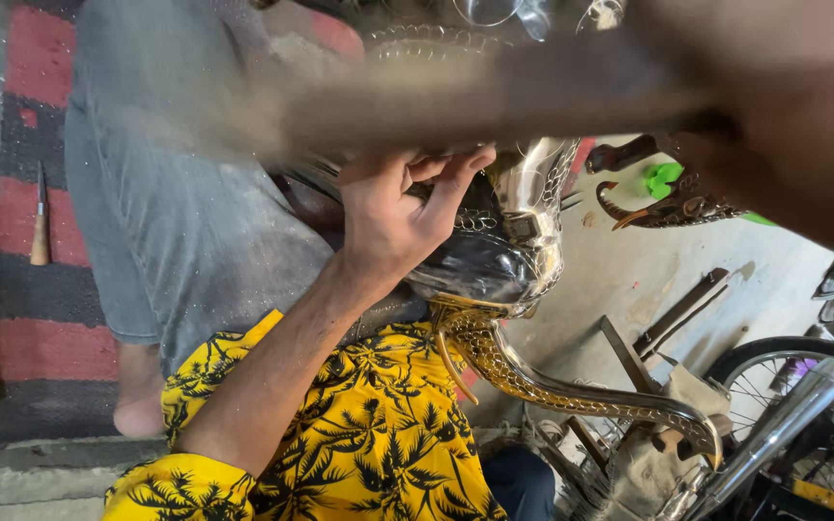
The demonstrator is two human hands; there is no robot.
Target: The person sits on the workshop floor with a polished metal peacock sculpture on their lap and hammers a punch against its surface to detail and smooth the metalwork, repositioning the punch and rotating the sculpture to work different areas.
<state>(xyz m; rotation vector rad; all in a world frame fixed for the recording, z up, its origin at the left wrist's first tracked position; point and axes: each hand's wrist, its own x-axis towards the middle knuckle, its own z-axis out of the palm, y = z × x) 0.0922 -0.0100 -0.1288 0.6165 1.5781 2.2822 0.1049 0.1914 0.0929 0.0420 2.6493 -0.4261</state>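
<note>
Polished metal teapot [504,251] steadied by a left hand [393,207]

The left hand lies half open, fingers curled against the pot's shiny body at centre. Its gilded spout [571,391] curves toward the lower right. The right hand [774,125] is a blur; its grip cannot be told.

Shirt [378,434]: bright yellow, printed all over with black palm trees. Trousers [176,212]: faded grey-blue, dusted pale. Rug [41,241]: broad red and dark grey stripes, speckled with light dust. Metal vessel [494,251]: mirror-bright silver body with scale-like embossing along the neck. Curved spout [552,386]: gold, covered in a fine scale pattern. Second ornament [678,207]: brown and gold, similarly patterned. Small object behind it [665,177]: vivid green. Tool handle [40,241]: pale wood. Floor [649,280]: grey concrete. Wheel [784,386]: black tyre, silver spokes.
</note>
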